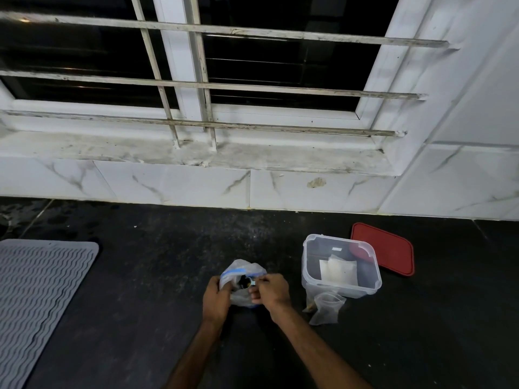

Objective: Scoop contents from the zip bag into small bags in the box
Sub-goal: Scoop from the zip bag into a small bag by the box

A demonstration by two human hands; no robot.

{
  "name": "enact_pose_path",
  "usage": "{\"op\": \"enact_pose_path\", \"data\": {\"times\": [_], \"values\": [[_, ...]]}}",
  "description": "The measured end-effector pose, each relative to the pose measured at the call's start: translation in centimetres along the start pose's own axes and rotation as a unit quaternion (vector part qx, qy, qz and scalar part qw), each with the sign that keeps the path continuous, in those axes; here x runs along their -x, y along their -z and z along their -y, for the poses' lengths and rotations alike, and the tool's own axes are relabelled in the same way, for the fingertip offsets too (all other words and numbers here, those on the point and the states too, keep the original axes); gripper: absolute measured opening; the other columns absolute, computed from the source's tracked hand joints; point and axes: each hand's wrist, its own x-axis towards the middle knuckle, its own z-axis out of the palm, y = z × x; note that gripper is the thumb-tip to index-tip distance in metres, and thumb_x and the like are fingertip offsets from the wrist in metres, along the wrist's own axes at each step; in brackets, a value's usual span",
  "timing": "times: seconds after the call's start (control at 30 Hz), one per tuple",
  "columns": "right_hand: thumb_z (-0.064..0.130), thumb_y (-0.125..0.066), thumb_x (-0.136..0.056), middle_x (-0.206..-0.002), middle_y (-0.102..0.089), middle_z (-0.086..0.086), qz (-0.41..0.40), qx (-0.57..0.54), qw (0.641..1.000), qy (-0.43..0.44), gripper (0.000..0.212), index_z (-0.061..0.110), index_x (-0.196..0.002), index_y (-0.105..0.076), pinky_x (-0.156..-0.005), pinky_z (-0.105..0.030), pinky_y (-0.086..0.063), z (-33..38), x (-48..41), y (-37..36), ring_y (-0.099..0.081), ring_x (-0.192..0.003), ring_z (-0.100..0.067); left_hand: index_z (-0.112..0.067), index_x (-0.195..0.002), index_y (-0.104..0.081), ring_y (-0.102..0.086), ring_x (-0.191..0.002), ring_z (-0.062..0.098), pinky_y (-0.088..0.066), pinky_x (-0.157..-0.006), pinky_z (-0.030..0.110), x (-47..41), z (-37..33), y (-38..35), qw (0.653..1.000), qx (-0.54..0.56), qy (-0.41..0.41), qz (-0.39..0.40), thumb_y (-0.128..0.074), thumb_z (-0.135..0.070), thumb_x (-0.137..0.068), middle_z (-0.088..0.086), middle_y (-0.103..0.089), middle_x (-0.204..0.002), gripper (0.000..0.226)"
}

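The left hand (pixel 216 300) and right hand (pixel 271 290) each grip the mouth of the clear, blue-sealed zip bag (pixel 243 269) on the dark tabletop (pixel 168 262), probably opening it for scooping. The lidless clear plastic box (pixel 309 273) stands near

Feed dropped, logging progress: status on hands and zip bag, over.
Left hand, right hand grip zip bag mouth. Box open, red lid behind it. Nothing between zip bag and box.
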Motion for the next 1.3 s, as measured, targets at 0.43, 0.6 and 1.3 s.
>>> {"op": "enact_pose_path", "data": {"times": [0.43, 0.6, 1.3], "values": [[0.003, -0.056, -0.090, -0.071, -0.070, -0.014, 0.043, -0.070, 0.997, 0.004, 0.018, 0.006, -0.079, -0.070, -0.062, -0.033, -0.059, 2.1, 1.3, 2.8, -0.060, -0.054, -0.016, -0.015, -0.119, -0.056, -0.065, -0.098, 0.014, -0.052, -0.073, 0.021, 0.6, -0.5, 1.1, 0.997, -0.013, -0.075, 0.024, -0.068, -0.009, -0.086, 0.002, -0.067, -0.109, 0.035], [0.006, -0.056, -0.093, -0.070, -0.067, -0.010, 0.088, -0.124, 0.988, 0.000, 0.015, 0.007, -0.085, -0.069, -0.055, -0.025, -0.056, 2.8, 3.1, 3.9, -0.060, -0.058, -0.014, -0.015, -0.145, -0.038, -0.046, -0.130, 0.017, -0.041, -0.109, 0.039, 2.0, -1.3, 2.4, 0.992, -0.054, -0.109, -0.017, -0.065, -0.037, -0.089, 0.003, -0.045, -0.145, 0.065], [0.007, -0.056, -0.093, -0.081, -0.075, -0.012, 0.042, 0.003, 0.994, 0.099, 0.016, 0.006, -0.097, -0.071, -0.051, -0.021, -0.048, -2.8, 2.9, 22.2, -0.059, -0.059, -0.010, -0.034, -0.113, -0.056, -0.066, -0.096, 0.010, -0.048, -0.078, 0.025, 12.3, -2.4, -12.7, 0.848, -0.424, -0.277, 0.159, -0.045, -0.039, -0.098, -0.006, -0.070, -0.110, 0.019]]}}
